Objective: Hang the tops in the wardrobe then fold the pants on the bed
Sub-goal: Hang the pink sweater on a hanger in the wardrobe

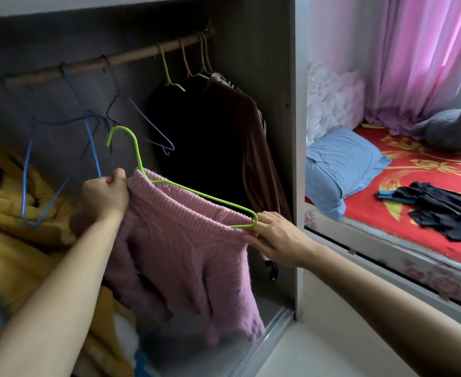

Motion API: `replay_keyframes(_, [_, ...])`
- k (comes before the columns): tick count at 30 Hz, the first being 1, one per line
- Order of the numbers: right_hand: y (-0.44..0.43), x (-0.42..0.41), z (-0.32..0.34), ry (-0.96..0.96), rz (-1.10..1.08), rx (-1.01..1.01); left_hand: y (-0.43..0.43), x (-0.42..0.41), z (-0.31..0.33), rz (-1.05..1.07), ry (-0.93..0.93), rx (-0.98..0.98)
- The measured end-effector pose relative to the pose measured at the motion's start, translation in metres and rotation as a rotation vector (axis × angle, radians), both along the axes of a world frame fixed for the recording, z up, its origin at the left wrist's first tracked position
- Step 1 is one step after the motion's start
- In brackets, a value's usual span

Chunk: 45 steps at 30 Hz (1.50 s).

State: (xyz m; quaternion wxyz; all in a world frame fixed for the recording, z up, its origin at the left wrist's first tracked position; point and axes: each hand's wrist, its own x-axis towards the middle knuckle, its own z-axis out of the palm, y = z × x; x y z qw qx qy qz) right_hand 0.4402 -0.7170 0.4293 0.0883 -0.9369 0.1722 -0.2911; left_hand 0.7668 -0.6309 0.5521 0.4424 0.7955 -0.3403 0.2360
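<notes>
Pink sweater [180,254] with a green hanger [196,194], held before the wardrobe [274,77]
Left hand [105,195] grips the sweater's ribbed edge, right hand [275,235] pinches its other end by the hanger's tip; dark pants [441,210] lie on the bed [365,213]

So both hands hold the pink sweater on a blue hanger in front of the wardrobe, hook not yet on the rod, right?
Not quite: the hanger is green, not blue, as the head view shows. The rest stands: left hand and right hand hold the pink sweater before the wardrobe, hook not yet on the rod.
</notes>
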Motion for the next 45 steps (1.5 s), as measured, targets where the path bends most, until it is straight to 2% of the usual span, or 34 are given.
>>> replay_keyframes(3, [0.001,-0.010,-0.001,-0.045,0.008,-0.177,0.005,0.004,-0.008,0.014,-0.070,0.050])
replay_keyframes(6, [-0.001,-0.022,-0.002,-0.070,0.018,-0.262,0.006,0.007,-0.019,0.006,-0.136,0.083])
replay_keyframes(16, [-0.037,0.008,0.049,-0.139,-0.172,-0.194,-0.015,-0.051,-0.024,-0.230,-0.284,0.098])
replay_keyframes(18, [-0.036,0.020,0.052,-0.146,-0.154,-0.170,-0.019,-0.063,-0.023,-0.228,-0.226,0.086])
replay_keyframes(22, [-0.030,0.035,0.056,-0.179,-0.094,-0.025,-0.024,-0.078,-0.020,-0.164,0.022,0.047])
replay_keyframes(25, [-0.028,0.047,0.066,-0.098,-0.112,0.017,-0.025,-0.088,-0.020,-0.168,0.068,0.052])
replay_keyframes(28, [-0.034,0.050,0.071,-0.140,-0.125,-0.011,-0.026,-0.087,-0.018,-0.165,0.095,0.006])
replay_keyframes(31, [-0.047,0.036,0.057,0.043,-0.157,-0.151,-0.029,-0.072,-0.007,-0.057,0.107,-0.075])
replay_keyframes(33, [-0.053,0.024,0.045,0.207,-0.203,-0.130,-0.029,-0.059,0.001,0.010,0.108,-0.078])
replay_keyframes(35, [-0.058,0.018,0.043,0.145,-0.237,-0.074,-0.027,-0.048,-0.002,-0.042,0.055,-0.025])
replay_keyframes(38, [-0.062,0.027,0.059,-0.004,-0.261,-0.105,-0.025,-0.034,-0.017,-0.117,-0.022,0.217])
replay_keyframes(40, [-0.062,0.037,0.067,-0.048,-0.221,-0.066,-0.023,-0.023,-0.023,-0.207,-0.010,0.233])
replay_keyframes(42, [-0.061,0.046,0.071,-0.117,-0.175,-0.031,-0.020,-0.020,-0.023,-0.343,0.082,0.171])
replay_keyframes(45, [-0.060,0.058,0.080,-0.168,-0.160,-0.048,-0.012,-0.028,-0.027,-0.747,0.318,0.251])
